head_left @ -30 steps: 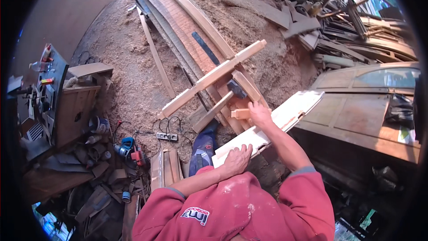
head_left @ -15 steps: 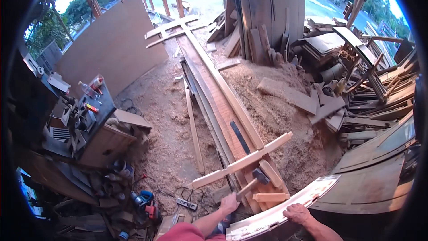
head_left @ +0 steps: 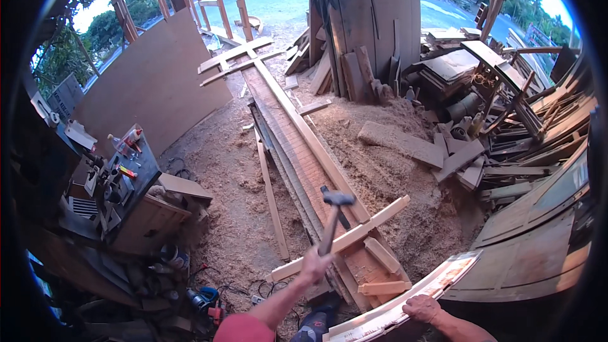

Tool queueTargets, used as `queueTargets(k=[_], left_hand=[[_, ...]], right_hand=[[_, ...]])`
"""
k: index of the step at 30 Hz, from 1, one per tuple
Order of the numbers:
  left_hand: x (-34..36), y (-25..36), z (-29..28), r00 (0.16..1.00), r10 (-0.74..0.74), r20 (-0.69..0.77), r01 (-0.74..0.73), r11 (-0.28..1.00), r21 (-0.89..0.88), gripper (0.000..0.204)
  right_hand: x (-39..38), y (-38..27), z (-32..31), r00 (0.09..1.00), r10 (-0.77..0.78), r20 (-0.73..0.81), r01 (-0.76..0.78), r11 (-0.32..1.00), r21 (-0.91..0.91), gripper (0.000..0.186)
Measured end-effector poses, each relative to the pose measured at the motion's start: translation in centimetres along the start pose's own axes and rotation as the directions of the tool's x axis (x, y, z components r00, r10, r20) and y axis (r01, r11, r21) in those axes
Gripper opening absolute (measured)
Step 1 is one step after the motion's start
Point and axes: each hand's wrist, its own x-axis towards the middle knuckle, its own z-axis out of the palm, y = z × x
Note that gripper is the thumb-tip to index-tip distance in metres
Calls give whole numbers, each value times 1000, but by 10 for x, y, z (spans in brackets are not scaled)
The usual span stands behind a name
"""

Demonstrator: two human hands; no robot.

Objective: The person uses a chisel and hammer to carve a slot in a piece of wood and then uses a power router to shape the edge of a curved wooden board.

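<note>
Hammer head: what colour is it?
The hammer head is dark grey, clearest in the head view.

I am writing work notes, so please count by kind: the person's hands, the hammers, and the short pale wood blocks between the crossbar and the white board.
Hands: 2 (left hand, right hand)
Hammers: 1 (hammer in the left hand)
Short pale wood blocks: 2 (one nearer the crossbar, one nearer the white board)
Total: 5

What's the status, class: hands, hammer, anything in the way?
Left hand gripping hammer. Right hand holding pale board edge. Wooden crosspiece partly hidden behind hammer.
</note>
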Motion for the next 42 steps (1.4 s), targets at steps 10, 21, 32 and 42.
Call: queueTargets(k=[10,21,32,42], left_hand=[[331,-20,33,953,-14,-304,-19,995,-103,39],[370,-21,-12,975,166,-146,11,624,781,61],[21,-132,-106,929,337,-157,-277,909,311,29],[-316,-262,22,856,-131,499,-98,909,406,40]], right_hand=[[-16,-20,4,967,205,-154,-195,978,76,7],[-7,-16,-2,976,200,-82,-199,980,27,22],[-84,-80,-54,886,404,226,-452,862,231,18],[-234,-97,10,797,598,86,-590,740,324,26]])
